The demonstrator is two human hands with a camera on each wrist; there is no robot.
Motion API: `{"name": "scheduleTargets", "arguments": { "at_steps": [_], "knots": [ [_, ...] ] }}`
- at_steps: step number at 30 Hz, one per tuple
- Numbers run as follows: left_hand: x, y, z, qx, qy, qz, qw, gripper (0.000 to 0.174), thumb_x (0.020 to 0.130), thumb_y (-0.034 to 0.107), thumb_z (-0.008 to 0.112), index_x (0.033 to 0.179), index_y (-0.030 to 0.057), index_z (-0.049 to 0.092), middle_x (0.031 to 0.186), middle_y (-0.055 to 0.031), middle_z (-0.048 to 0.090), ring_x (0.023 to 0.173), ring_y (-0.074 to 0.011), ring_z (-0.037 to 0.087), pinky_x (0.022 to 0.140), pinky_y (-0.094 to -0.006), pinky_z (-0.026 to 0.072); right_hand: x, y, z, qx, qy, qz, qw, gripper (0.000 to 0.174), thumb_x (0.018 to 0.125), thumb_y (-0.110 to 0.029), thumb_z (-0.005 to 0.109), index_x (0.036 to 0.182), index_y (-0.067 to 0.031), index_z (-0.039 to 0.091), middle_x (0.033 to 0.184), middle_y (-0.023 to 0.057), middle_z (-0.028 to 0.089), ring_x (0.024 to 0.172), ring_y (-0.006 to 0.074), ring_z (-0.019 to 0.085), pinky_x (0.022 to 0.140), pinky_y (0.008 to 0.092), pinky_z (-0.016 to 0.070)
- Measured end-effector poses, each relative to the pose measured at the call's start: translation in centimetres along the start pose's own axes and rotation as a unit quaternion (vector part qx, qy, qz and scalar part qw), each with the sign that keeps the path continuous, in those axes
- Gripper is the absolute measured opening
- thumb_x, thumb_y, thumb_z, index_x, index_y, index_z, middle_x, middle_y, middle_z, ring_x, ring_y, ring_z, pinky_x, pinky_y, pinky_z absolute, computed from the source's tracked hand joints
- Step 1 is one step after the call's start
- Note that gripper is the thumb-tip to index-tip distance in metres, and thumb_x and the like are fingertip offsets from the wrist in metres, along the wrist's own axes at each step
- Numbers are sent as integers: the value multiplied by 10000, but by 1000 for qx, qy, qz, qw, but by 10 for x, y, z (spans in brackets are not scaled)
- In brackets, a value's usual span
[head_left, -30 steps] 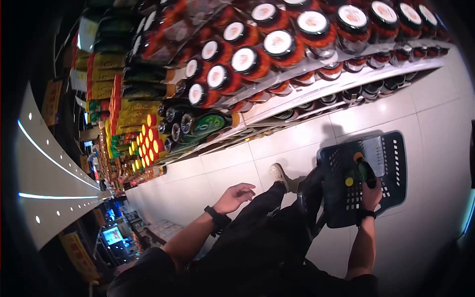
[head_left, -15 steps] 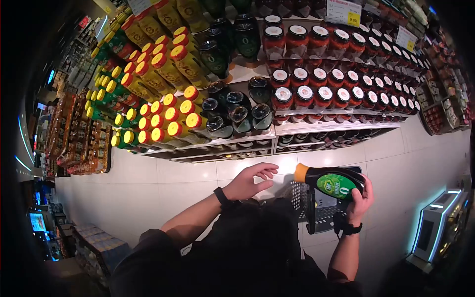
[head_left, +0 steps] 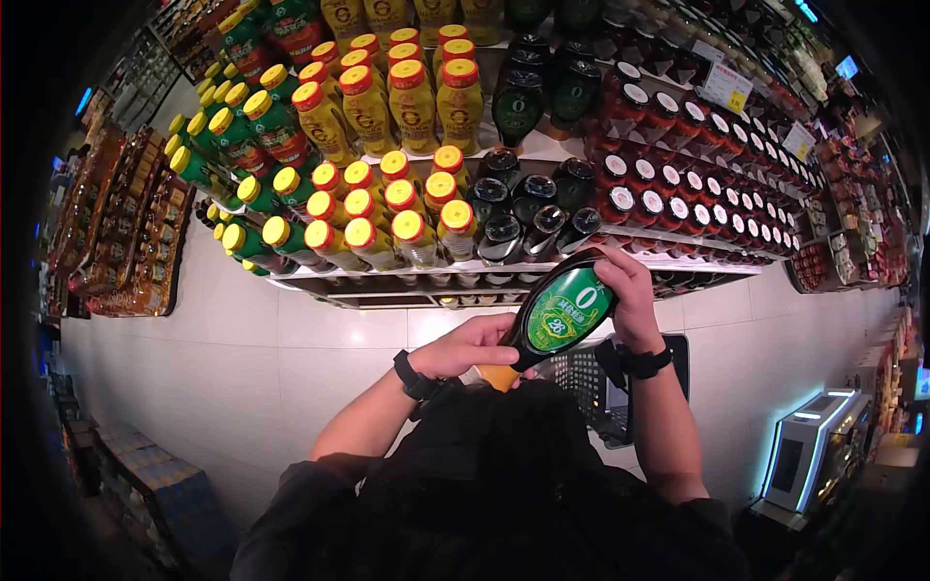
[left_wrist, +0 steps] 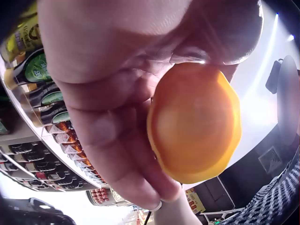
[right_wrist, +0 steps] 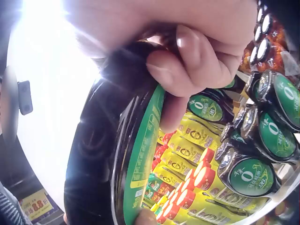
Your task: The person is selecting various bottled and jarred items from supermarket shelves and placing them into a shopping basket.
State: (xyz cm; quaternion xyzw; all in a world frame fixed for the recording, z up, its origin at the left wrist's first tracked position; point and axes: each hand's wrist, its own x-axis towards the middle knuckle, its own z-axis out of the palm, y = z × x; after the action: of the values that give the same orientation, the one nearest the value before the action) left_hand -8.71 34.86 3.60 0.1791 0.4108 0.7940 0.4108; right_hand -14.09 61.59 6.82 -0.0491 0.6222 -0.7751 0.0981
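Note:
A dark squeeze bottle of sauce (head_left: 570,308) with a green oval label marked 0 is held aslant in front of the body. My right hand (head_left: 630,298) grips its upper, base end, fingers curled over the edge. Around the lower end, by the orange cap (head_left: 500,375), my left hand (head_left: 475,346) holds on with the thumb across the neck. In the left wrist view the flat top of the orange cap (left_wrist: 194,124) faces the camera, fingers curled beside it. The right wrist view shows the bottle's black side (right_wrist: 101,136) and label edge under the right fingers.
A dark shopping basket (head_left: 668,387) stands on the floor below the right forearm. Ahead, a shelf carries yellow bottles (head_left: 418,237), green-capped dark bottles and red jars (head_left: 651,203) with white lids. A lit white cabinet (head_left: 804,450) stands at the right, stacked boxes (head_left: 160,484) at the left.
My right hand has lifted the bottle out of the basket and brought it up to the middle. The left hand has come over and taken hold of the cap end. The view has turned toward the shelf.

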Motion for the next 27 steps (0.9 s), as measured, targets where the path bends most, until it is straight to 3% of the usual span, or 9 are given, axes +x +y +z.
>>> {"name": "scheduleTargets", "arguments": {
  "at_steps": [2, 6, 9, 13, 19, 24, 27],
  "knots": [
    [-4, -2, -3, -12, 23, 25, 999, 516, 947, 151, 698, 1379, 3, 457, 1075, -135, 696, 898, -183, 699, 821, -337, 580, 8, -8, 18, -35, -24, -1, 999, 288, 953, -111, 653, 1203, 32, 659, 1044, 48, 709, 920, 97, 651, 830, 241, 517],
    [-11, 1, -11, 18, 57, 25, 998, 405, 924, 66, 697, 1273, 23, 497, 1012, -88, 682, 798, -144, 683, 750, -300, 579, 20, -11, 37, -87, -47, -8, 995, 311, 958, -92, 663, 1247, 22, 645, 1124, 45, 693, 1014, 100, 632, 903, 254, 502],
    [-13, 8, -6, 19, 75, 37, 996, 459, 922, 65, 701, 1332, 24, 497, 992, -51, 672, 791, -98, 641, 710, -260, 536, 23, -23, 40, -114, -56, -9, 992, 334, 971, -101, 658, 1281, 17, 623, 1143, 49, 687, 1021, 98, 629, 905, 251, 500],
    [-8, 13, -6, 47, 121, 48, 990, 503, 888, 25, 720, 1345, 18, 509, 1053, -25, 660, 820, -75, 629, 720, -247, 528, 26, -39, 36, -108, -56, 10, 993, 364, 982, -100, 648, 1326, 6, 590, 1138, 55, 687, 1005, 96, 631, 884, 244, 504],
    [13, 26, -10, 143, 154, 57, 976, 478, 852, 66, 784, 1280, 3, 580, 1086, -14, 667, 927, -81, 626, 839, -263, 514, 31, -59, 21, -117, -27, 65, 991, 452, 921, -107, 751, 1321, 24, 588, 1166, 48, 672, 1014, 72, 612, 842, 228, 501],
    [43, 42, -8, 150, 163, 42, 974, 471, 847, 66, 790, 1270, -11, 597, 1130, -30, 678, 1004, -96, 626, 906, -275, 503, 51, -78, -3, -145, -35, 57, 987, 496, 925, -194, 760, 1328, 37, 585, 1051, 30, 696, 791, 30, 593, 619, 193, 463],
    [65, 55, -5, 140, 159, 66, 975, 493, 853, 58, 783, 1295, -21, 578, 1157, -33, 671, 1028, -101, 623, 923, -281, 500, 70, -78, -20, -143, -45, 5, 989, 505, 931, -223, 754, 1331, 34, 584, 1014, 23, 703, 695, 19, 562, 530, 187, 410]
  ]
}}
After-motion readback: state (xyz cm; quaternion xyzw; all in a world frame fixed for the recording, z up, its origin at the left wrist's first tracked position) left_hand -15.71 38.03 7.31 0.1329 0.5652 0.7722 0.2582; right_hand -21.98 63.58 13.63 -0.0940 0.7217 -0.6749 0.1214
